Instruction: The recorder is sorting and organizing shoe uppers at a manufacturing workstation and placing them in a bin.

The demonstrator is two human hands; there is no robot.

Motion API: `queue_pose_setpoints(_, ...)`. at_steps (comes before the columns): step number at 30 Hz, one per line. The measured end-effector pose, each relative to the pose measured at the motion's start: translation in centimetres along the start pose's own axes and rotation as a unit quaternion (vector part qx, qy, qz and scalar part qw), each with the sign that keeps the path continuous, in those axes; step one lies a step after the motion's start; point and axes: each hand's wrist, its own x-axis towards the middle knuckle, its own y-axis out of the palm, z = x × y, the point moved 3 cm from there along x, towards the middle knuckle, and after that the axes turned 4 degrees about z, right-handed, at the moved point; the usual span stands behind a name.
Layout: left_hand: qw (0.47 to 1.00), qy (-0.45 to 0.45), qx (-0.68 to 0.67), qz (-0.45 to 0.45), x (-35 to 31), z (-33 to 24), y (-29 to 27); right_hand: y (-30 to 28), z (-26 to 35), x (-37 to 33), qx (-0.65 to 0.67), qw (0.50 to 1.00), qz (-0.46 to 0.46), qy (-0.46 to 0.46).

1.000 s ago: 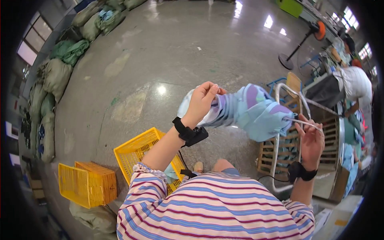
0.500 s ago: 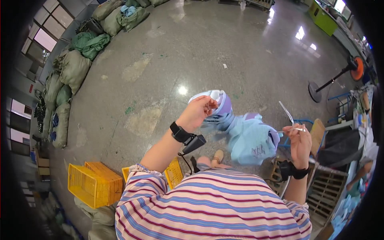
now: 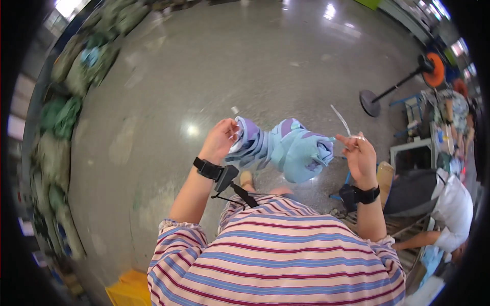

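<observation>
Two joined bundles of light-blue and purple cut fabric [image 3: 300, 155] hang in front of me, over the floor. The left bundle is rolled in layers, and the right one bulges round. My left hand [image 3: 222, 138] is closed at the left bundle's upper rim, fingertips pinching its edge. Beyond the other end, my right hand [image 3: 359, 155] pinches a thin whitish strip [image 3: 340, 120], whose loose end sticks up and away. The right bundle's end lies close to those fingertips. Both wrists wear black straps with small devices.
Stuffed sacks [image 3: 53, 158] line the left side. A pedestal fan [image 3: 397, 86] with an orange head stands at the far right. Another person [image 3: 451, 217] is at the right edge, by a dark cloth and a slatted wooden rack. A yellow crate [image 3: 128, 289] is at lower left.
My view has turned to the right, and the sacks and fan have shifted in it. Both hands and the fabric bundles sit further left in view. My holds look unchanged.
</observation>
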Motion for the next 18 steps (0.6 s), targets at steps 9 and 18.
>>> queue_pose_setpoints(9,0.991,-0.105,0.049,0.059,24.0,-3.8,10.3,-11.0,1.9,13.3,0.1,0.979,-0.171,-0.039)
queue_pose_setpoints(18,0.996,-0.083,0.038,0.009,37.0,-7.2,14.1,-20.5,6.1,30.7,0.08,0.976,-0.2,-0.02)
